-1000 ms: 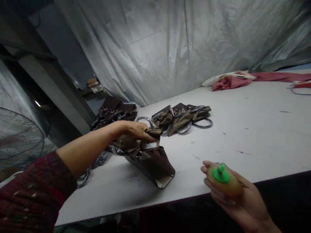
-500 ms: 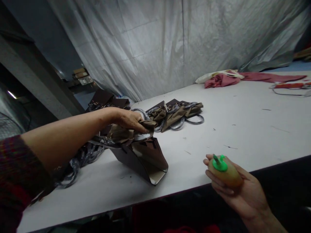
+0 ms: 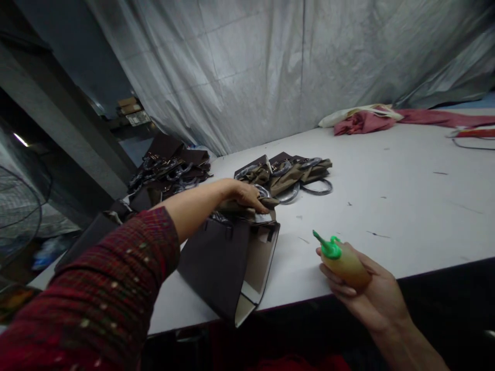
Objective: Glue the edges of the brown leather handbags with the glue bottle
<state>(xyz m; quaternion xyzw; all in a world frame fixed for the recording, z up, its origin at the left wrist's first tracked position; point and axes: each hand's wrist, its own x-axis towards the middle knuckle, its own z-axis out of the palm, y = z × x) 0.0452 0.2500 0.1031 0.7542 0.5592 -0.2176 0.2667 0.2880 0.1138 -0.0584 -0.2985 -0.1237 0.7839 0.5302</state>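
Observation:
My left hand (image 3: 247,196) is closed on the top of a dark brown handbag (image 3: 216,263), where crumpled olive-brown lining cloth and a wrapped handle bunch up. The bag lies tilted near the table's front edge, its pale inside showing through an open side. My right hand (image 3: 371,293) is wrapped round a squeeze bottle (image 3: 348,265) of yellowish contents. Its green nozzle cap (image 3: 328,247) points up and to the left, apart from the bag.
More unfinished handbags (image 3: 282,172) with plastic-wrapped handles lie behind my left hand. A dark pile of bags (image 3: 170,159) sits at the back left. Reddish cloth (image 3: 363,122) lies at the far side of the white table (image 3: 417,206); a grey sheet (image 3: 255,72) hangs behind.
My left hand has drawn the handbag to the right and nearer, turning its dark panel more into view. My right hand has shifted slightly left, with the bottle's nozzle tipped further left.

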